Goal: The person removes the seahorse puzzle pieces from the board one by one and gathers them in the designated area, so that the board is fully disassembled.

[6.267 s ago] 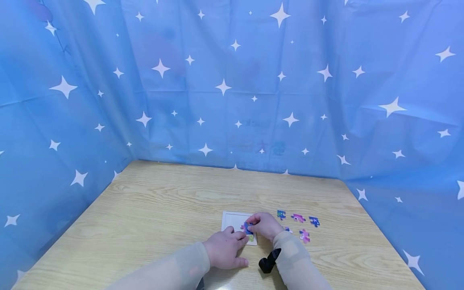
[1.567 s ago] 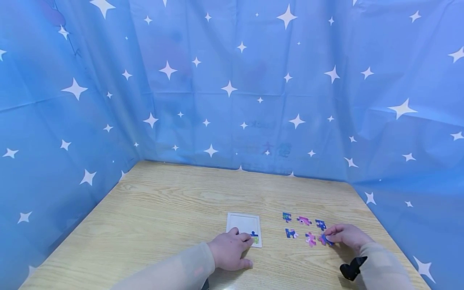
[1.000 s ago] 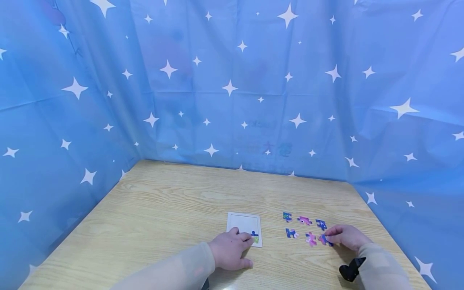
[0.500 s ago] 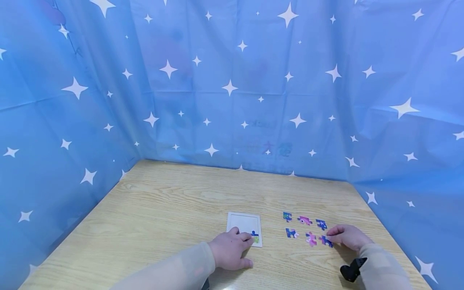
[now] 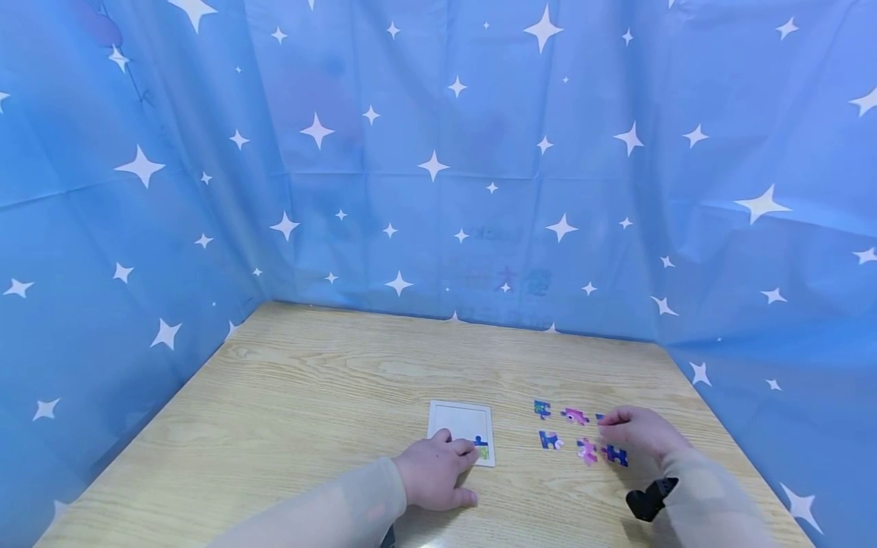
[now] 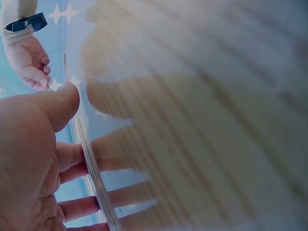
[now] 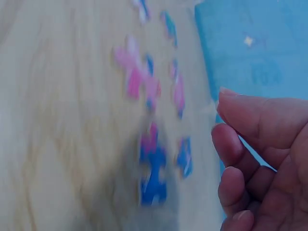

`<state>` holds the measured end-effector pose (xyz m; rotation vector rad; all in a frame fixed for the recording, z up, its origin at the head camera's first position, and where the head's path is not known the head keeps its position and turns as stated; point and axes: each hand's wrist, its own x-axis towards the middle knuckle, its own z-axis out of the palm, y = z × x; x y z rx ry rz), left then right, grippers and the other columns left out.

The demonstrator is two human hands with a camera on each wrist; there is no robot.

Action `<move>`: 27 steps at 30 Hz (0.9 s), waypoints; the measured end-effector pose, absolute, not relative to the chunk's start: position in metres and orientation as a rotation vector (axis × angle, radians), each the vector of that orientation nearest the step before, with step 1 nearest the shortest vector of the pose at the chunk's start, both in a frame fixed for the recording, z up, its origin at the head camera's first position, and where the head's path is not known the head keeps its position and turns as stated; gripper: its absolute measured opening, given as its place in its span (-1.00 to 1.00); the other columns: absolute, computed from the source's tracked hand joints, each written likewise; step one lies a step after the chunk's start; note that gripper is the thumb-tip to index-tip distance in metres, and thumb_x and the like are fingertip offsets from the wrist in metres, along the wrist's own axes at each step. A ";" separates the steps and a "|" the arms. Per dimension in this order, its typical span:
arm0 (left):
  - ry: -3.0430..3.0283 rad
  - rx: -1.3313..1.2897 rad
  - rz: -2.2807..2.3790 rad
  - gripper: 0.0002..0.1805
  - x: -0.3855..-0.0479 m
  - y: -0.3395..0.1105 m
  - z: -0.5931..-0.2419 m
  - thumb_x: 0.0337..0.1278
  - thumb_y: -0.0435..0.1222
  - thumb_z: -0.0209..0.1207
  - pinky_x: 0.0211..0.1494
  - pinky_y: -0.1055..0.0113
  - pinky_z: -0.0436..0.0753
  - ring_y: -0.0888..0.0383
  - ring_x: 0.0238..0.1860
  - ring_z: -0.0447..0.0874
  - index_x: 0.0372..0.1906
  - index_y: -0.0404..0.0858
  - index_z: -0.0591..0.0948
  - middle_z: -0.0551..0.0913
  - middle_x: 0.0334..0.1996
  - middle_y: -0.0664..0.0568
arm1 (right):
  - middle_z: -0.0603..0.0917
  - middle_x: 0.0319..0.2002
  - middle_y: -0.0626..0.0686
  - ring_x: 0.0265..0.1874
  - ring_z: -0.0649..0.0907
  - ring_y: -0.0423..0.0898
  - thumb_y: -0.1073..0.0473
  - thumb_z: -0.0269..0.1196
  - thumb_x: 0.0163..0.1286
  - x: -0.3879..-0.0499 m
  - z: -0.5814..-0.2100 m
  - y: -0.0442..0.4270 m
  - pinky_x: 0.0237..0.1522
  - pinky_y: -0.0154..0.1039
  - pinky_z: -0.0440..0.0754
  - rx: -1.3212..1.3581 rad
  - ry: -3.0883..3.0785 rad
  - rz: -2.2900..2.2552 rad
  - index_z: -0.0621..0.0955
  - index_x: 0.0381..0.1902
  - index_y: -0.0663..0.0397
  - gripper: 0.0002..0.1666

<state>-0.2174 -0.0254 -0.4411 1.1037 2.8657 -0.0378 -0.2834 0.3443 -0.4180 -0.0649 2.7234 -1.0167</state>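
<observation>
My left hand (image 5: pixel 437 470) rests with extended fingertips on the lower part of a white puzzle tray (image 5: pixel 448 415). A blue and green puzzle piece (image 5: pixel 481 441) lies in the tray's lower right corner, partly under those fingers. My right hand (image 5: pixel 640 430) hovers over the right end of the loose pieces, covering most of a blue puzzle piece (image 5: pixel 599 418). In the right wrist view, its loosely bent fingers and thumb hold nothing. Just below that hand lies a blue and pink puzzle piece (image 7: pixel 154 178) on the table.
Left of my right hand lie a pink puzzle piece with an eye (image 5: pixel 574 416), a pink and white piece (image 5: pixel 587 451), a blue-green piece (image 5: pixel 542 409) and a blue and white piece (image 5: pixel 550 440). A starry blue curtain (image 5: pixel 356 152) surrounds the wooden table (image 5: pixel 329 380).
The right hand carried the blue and pink puzzle piece from the tray to the right-hand group, then let go and moved up and left. The left hand stays on the tray.
</observation>
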 end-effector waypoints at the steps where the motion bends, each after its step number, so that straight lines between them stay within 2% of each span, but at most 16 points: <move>1: 2.866 1.103 -0.034 -0.22 -0.218 -0.025 -0.441 0.19 0.33 -0.07 0.05 0.41 0.54 0.19 0.14 0.37 0.39 -0.02 0.37 0.34 0.34 0.25 | 0.62 -0.15 0.07 -0.19 0.57 -0.03 0.08 0.28 0.32 -0.283 -0.416 0.340 -0.12 0.00 0.53 -0.078 2.727 -1.021 0.62 -0.09 0.24 -0.66; 6: 2.866 1.105 -0.031 -0.22 -0.218 -0.025 -0.441 0.19 0.33 -0.07 0.05 0.40 0.55 0.19 0.15 0.36 0.39 -0.03 0.37 0.34 0.34 0.25 | 0.62 -0.16 0.06 -0.20 0.56 -0.03 0.10 0.29 0.32 -0.285 -0.414 0.314 -0.16 -0.05 0.54 -0.124 2.725 -1.079 0.63 -0.12 0.22 -0.70; 14: 2.875 1.101 -0.049 -0.22 -0.218 -0.025 -0.443 0.19 0.33 -0.06 0.02 0.41 0.55 0.20 0.12 0.37 0.40 -0.02 0.37 0.34 0.34 0.26 | 0.63 -0.19 0.03 -0.15 0.58 -0.03 0.16 0.31 0.29 -0.290 -0.414 0.266 -0.07 0.00 0.53 -0.239 2.678 -1.194 0.63 -0.19 0.20 -0.78; 27: 2.877 1.113 -0.055 -0.24 -0.217 -0.024 -0.441 0.21 0.31 -0.05 -0.01 0.42 0.55 0.21 0.06 0.37 0.38 -0.03 0.39 0.37 0.31 0.26 | 0.64 -0.29 -0.04 -0.25 0.54 -0.11 0.20 0.36 0.22 -0.296 -0.430 0.193 -0.18 -0.16 0.48 -0.333 2.634 -1.217 0.68 -0.30 0.12 -0.87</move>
